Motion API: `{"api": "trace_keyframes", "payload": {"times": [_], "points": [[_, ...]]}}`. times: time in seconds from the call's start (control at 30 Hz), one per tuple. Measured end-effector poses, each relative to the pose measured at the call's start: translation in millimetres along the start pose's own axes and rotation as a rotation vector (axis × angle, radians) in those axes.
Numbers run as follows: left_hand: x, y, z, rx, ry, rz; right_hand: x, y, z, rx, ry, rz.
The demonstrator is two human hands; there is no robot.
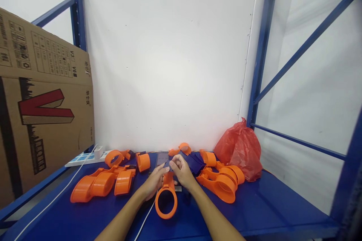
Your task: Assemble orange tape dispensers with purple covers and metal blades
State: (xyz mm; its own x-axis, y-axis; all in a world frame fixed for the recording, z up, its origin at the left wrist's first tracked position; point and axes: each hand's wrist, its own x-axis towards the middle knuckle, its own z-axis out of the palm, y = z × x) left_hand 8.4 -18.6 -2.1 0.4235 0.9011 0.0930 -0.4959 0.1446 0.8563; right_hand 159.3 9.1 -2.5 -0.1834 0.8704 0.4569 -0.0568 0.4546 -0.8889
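Observation:
An orange plastic tape dispenser (166,214), made of a round ring with an arm, is in front of me above the blue table. My left hand (155,181) is closed around its arm, thumb on top, and the ring hangs toward me. My right hand (181,171) is at the far end of the arm, thumb and fingertips pinched together close to the left thumb. What the right fingertips pinch is too small to make out. A dark flat object, perhaps a phone (162,159), lies behind my hands.
More orange dispensers lie left (103,183) and right (222,184). A red plastic bag (240,148) stands at the back right. A big cardboard box (56,120) and a power strip (80,159) are on the left. A white cable (60,192) crosses the blue table (271,211).

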Motion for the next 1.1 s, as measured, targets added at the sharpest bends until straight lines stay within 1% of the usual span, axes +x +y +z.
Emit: {"api": "trace_keyframes", "payload": {"times": [0.07,0.1,0.13,0.2,0.27,0.3,0.37,0.47,0.53,0.6,0.67,0.73,0.77,0.83,0.93,1.0,1.1], "points": [[1,2,2.5,-0.008,0.005,0.018,1,0,-4,-0.106,0.061,-0.022],[2,4,3.4,-0.012,0.015,0.024,1,-1,-8,-0.21,0.116,-0.047],[2,5,3.8,-0.02,0.035,0.033,1,-2,-12,-0.355,0.185,-0.074],[3,8,3.2,-0.04,0.086,0.049,0,-6,-24,-0.751,0.338,-0.096],[3,11,1.2,-0.062,0.113,0.072,-2,-10,-37,-1.134,0.455,-0.026],[3,12,0.2,-0.076,0.116,0.088,-3,-12,-42,-1.279,0.487,0.027],[2,13,-1.0,-0.105,0.117,0.121,-5,-14,-51,-1.462,0.491,0.129],[1,15,0.3,-0.136,0.119,0.161,-7,-14,-59,-1.553,0.406,0.232],[0,15,1.9,-0.146,0.118,0.153,-6,-14,-61,-1.562,0.375,0.26],[1,15,2.3,-0.151,0.124,0.14,-5,-12,-62,-1.551,0.383,0.262],[1,15,1.1,-0.151,0.127,0.148,-2,-11,-64,-1.509,0.411,0.242],[2,14,-1.4,-0.141,0.106,0.153,0,-9,-65,-1.418,0.453,0.181],[2,13,-2.8,-0.13,0.086,0.152,1,-9,-66,-1.351,0.479,0.127],[2,13,-4.8,-0.104,0.045,0.159,3,-9,-66,-1.158,0.515,-0.026],[2,13,-4.7,-0.091,0.01,0.191,6,-13,-61,-0.772,0.496,-0.246],[1,15,-2.7,-0.091,0.007,0.201,6,-17,-53,-0.542,0.442,-0.308],[-1,17,0.7,-0.075,0.002,0.203,5,-23,-41,-0.322,0.328,-0.285]]}}
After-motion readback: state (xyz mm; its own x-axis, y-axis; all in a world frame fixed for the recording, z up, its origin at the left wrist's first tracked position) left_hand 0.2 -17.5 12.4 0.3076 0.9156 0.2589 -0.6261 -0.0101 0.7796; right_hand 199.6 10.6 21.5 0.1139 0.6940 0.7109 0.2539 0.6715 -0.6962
